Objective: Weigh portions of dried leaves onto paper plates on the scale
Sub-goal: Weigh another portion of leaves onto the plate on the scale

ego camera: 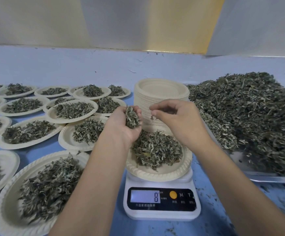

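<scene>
White scale (161,217) showing 8, paper plate (160,172) of dried leaves (157,149) sitting on it, left hand (121,126) gripping a handful (132,117) above, right hand (175,116) pinching a few bits (152,118)

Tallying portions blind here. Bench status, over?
Left hand holds clump of dried green leaves; right hand pinches leaf bits. Round beige paper plate of leaves on white digital scale, reading 8. Stack of spare beige plates behind scale, not blocking.

L hand (124,128) cups leaves (131,119); R hand (175,118) pinches some.
</scene>
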The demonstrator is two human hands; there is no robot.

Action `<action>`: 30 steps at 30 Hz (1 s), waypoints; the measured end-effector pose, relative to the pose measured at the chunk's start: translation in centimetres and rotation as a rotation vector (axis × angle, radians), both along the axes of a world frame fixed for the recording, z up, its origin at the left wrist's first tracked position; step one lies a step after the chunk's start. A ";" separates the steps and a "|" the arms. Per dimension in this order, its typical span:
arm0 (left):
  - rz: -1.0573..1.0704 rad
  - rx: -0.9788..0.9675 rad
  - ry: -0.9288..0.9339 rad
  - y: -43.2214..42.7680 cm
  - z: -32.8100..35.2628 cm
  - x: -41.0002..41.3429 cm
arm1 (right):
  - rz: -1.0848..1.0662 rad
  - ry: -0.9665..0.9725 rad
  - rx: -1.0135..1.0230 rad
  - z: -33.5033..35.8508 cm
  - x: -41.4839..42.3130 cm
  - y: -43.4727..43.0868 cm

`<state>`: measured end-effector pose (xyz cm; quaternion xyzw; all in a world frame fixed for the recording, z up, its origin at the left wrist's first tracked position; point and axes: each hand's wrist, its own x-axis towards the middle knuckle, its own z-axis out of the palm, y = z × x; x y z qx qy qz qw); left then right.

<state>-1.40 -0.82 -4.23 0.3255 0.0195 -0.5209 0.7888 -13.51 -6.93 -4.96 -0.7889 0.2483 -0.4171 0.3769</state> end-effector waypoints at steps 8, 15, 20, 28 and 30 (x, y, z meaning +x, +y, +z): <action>-0.167 -0.035 -0.011 -0.2 0.6 -2.0 | -0.022 -0.184 0.018 0.3 0.4 0.8; -0.201 -0.027 -0.007 0.2 1.0 -2.7 | -0.213 0.089 -0.434 -0.3 0.3 0.9; -0.158 0.005 0.081 0.4 1.0 -2.9 | -0.152 0.035 -0.287 -0.3 0.2 0.5; -0.071 -0.041 0.131 0.1 0.4 -1.3 | -0.043 0.019 -0.054 0.1 -0.1 0.5; -0.043 -0.047 0.128 0.1 0.1 -0.7 | -0.011 0.170 -0.002 0.0 -0.2 0.3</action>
